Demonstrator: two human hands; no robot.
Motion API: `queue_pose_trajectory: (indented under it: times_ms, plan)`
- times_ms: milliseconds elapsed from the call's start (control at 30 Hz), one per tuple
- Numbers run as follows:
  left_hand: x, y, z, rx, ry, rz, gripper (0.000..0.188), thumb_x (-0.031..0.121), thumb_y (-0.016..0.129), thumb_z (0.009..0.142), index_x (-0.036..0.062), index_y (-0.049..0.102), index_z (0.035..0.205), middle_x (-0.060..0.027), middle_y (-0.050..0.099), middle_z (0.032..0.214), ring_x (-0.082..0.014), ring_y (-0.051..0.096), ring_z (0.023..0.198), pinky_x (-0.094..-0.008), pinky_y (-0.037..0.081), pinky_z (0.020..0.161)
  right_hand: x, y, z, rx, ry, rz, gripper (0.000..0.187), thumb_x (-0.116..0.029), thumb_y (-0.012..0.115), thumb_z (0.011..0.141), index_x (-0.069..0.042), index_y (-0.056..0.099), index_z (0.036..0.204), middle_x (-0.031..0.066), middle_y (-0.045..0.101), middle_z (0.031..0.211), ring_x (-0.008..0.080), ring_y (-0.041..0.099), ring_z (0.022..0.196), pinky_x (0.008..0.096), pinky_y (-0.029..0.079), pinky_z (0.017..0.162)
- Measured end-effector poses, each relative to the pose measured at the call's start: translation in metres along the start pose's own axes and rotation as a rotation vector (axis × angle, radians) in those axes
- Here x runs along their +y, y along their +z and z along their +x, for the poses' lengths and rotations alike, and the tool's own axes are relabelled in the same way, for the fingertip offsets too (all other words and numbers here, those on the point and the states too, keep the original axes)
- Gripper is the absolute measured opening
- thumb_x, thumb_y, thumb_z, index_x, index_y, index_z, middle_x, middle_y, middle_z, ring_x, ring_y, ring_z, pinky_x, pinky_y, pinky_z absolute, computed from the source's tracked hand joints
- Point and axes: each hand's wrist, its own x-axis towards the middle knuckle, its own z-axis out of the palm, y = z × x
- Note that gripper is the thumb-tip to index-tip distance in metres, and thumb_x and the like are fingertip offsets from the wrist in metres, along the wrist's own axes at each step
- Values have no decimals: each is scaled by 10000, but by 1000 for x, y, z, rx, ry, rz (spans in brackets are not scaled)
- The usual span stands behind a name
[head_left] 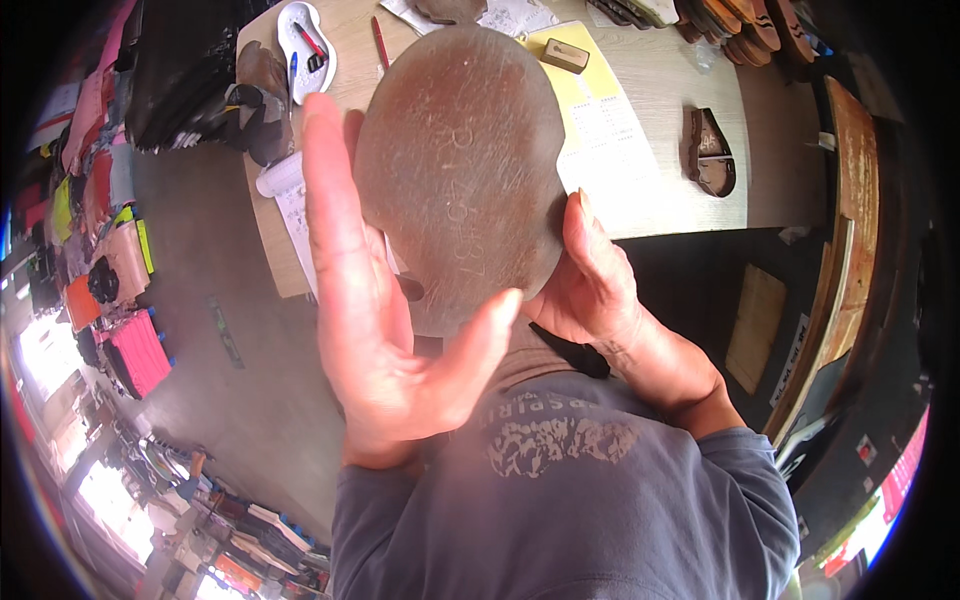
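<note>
A worn brown oval plate (465, 150) with scratches and engraved marks is held up above the table's front edge. My right hand (595, 280) grips its lower right edge, with the thumb at the near side and the other fingers mostly hidden beneath. Along the plate's left side my left hand (375, 330) is spread, its index finger stretched straight up. The left thumb reaches across to the plate's lower edge. Whether the left fingers bear any of its weight I cannot tell.
On the pale table (690, 90) are a white tray (290, 30) with pens, a red pencil (380, 42), a small block (566, 56), a yellow sheet (590, 85) and a dark curved metal form (712, 155). Sole-shaped pieces (745, 30) are stacked at the far right.
</note>
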Motion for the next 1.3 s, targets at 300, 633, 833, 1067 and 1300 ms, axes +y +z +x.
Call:
queue_pose_trajectory:
  times_ms: [300, 633, 833, 1067, 1300]
  plan:
    - [26, -12, 3, -49, 104, -81, 826, 17, 463, 946, -182, 68, 1644, -438, 118, 1704, -517, 143, 1623, -578, 139, 1319, -3, 1, -8, -142, -47, 313, 625, -419, 473, 1157, -17, 388, 1628, 173, 481, 1622, 301, 478, 1490, 502, 394, 1234]
    - [38, -4, 1, -1, 78, -89, 719, -14, 375, 971, -214, 135, 1618, -447, 183, 1681, -528, 196, 1606, -577, 179, 1323, -14, -5, -8, -286, -117, 389, 595, -396, 460, 1164, -23, 396, 1623, 168, 484, 1622, 303, 482, 1490, 513, 408, 1225]
    - [37, -4, 1, 6, 78, -110, 692, 7, 363, 981, -214, 181, 1611, -432, 225, 1677, -515, 224, 1602, -578, 203, 1319, -29, 4, -12, -90, -87, 188, 608, -424, 483, 1155, -14, 422, 1600, 169, 530, 1572, 296, 524, 1453, 512, 446, 1195]
    - [36, 0, -2, 25, 64, -121, 683, 19, 380, 986, -208, 211, 1608, -415, 267, 1671, -499, 259, 1596, -568, 222, 1318, -34, 11, -12, 29, -44, 95, 601, -415, 509, 1147, -14, 438, 1589, 170, 553, 1547, 288, 545, 1430, 503, 458, 1183]
    - [34, 1, -7, 89, -16, -88, 674, 3, 414, 980, -206, 252, 1600, -402, 331, 1652, -483, 309, 1582, -552, 240, 1313, -30, 8, -12, 65, -28, 125, 571, -409, 528, 1142, -18, 495, 1557, 166, 581, 1522, 282, 562, 1411, 491, 463, 1178]
